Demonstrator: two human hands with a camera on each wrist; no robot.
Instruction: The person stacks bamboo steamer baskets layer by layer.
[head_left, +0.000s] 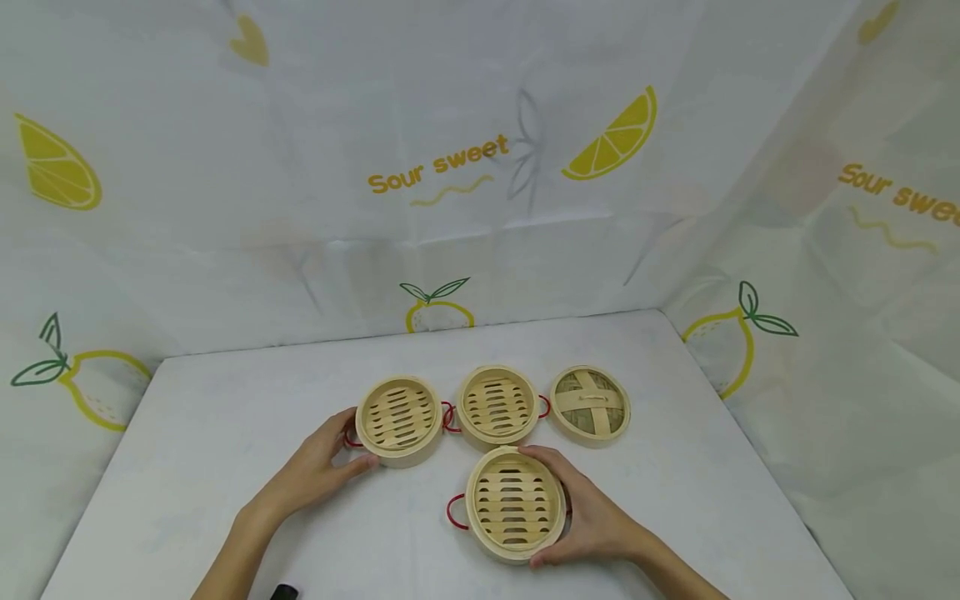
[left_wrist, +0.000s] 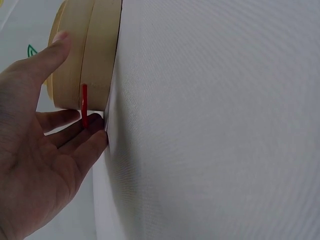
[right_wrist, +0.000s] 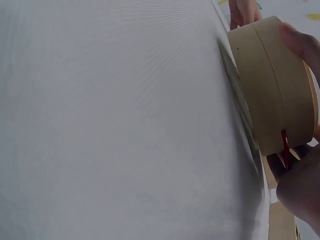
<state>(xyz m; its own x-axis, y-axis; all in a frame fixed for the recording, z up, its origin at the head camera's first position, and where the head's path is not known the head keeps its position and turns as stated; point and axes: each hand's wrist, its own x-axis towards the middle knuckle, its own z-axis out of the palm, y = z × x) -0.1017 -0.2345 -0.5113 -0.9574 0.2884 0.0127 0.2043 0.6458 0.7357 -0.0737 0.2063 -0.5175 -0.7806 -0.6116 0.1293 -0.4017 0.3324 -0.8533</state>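
Note:
On the left stands a round bamboo steamer basket (head_left: 400,414) with a slatted base and red handles. My left hand (head_left: 330,458) is at its left side, thumb against the wall and fingers loosely bent around the red handle (left_wrist: 84,102). Nearer the front, my right hand (head_left: 596,512) grips another steamer basket (head_left: 513,506) by its right side, thumb at the front and fingers behind. In the right wrist view this basket (right_wrist: 272,85) is tilted, its lower edge raised off the table at least in part.
A third steamer basket (head_left: 498,405) sits beside the left one, their red handles meeting. Right of it lies a woven bamboo lid (head_left: 591,405) with a crossed strap. A black object (head_left: 284,592) shows at the front edge of view. Lemon-printed cloth walls (head_left: 450,250) border the white table (head_left: 225,400).

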